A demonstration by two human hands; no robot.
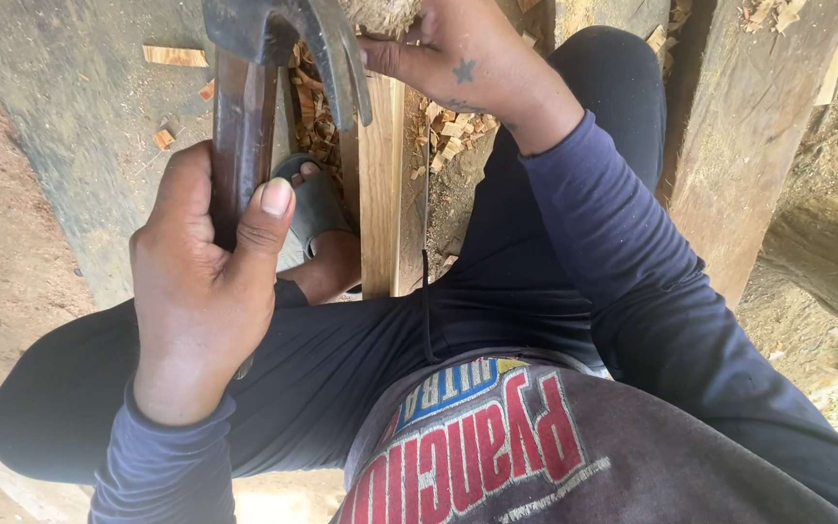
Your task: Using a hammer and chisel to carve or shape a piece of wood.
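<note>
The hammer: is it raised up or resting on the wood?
Raised. The left hand grips the hammer by its handle, its head up near the camera, above the wooden plank, not touching it.

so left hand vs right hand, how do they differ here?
The left hand is fisted around the claw hammer handle, thumb up, close to the camera. The right hand reaches farther out, gripping a rough wood piece at the frame's top edge. Both have dark blue sleeves.

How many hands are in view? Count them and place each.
2. The left hand grips the hammer at left; the right hand holds a wood lump at top centre.
</note>
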